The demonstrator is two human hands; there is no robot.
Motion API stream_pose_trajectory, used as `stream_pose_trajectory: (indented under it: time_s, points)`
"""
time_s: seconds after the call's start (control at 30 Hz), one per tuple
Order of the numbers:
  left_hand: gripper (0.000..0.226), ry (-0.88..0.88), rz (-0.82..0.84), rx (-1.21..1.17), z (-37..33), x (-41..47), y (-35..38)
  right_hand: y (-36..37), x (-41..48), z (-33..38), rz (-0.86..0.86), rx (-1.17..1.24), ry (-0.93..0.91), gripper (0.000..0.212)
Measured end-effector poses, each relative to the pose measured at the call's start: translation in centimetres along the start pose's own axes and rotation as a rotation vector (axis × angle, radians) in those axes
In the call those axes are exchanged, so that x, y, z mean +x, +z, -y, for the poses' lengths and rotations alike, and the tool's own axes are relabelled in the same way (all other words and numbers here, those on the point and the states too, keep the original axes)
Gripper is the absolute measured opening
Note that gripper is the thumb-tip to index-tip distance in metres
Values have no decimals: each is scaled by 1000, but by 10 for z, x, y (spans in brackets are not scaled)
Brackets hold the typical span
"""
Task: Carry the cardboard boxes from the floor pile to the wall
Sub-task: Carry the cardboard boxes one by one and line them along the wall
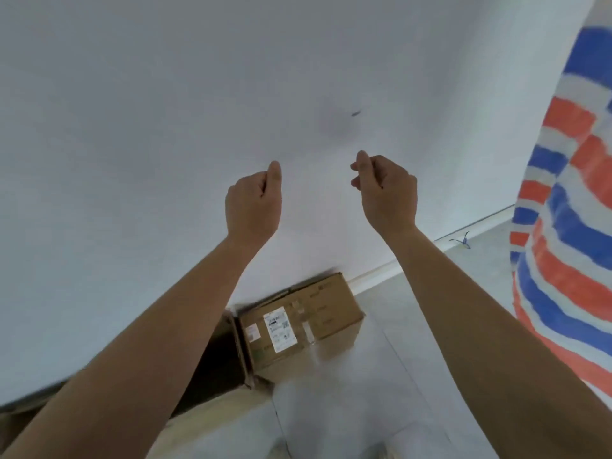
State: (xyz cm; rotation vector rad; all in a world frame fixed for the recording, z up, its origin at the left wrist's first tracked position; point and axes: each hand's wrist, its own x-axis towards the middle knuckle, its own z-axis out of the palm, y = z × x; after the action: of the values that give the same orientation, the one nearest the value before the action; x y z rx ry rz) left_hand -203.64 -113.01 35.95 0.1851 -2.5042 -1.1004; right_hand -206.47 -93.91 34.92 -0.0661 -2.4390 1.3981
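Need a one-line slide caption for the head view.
Left hand and right hand, both empty and curled, raised above a cardboard box by the wall.

Left hand (253, 202), right hand (387, 190) curled; cardboard box (298, 329) against wall (132, 127).

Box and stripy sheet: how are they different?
The box is plain brown; the stripy sheet has blue, orange and white bands. The box sits low on the floor by the wall; the sheet rises much taller at the right. The box carries white labels; the sheet shows none. Neither is held by the left hand or right hand.
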Motion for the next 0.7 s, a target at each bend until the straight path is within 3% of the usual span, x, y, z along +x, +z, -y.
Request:
stream_pose_trajectory:
  time_s: [0.17, 0.27, 0.5, 0.7]
  points:
    - [56, 238, -43, -150, -84, 26, -55, -80, -9, 88, -175, -49, -76, 39]
    - [55, 355, 30, -227, -121, 16, -64, -123, -41, 111, -290, -155, -104, 40]
    - [58, 550, 267, -375, -195, -53, -46, -214, -141, 117, -519, -421, -16, 44]
    - [56, 790, 515, -504, -278, -165, -40, -319, -265, 125, -711, -563, 120, 52]
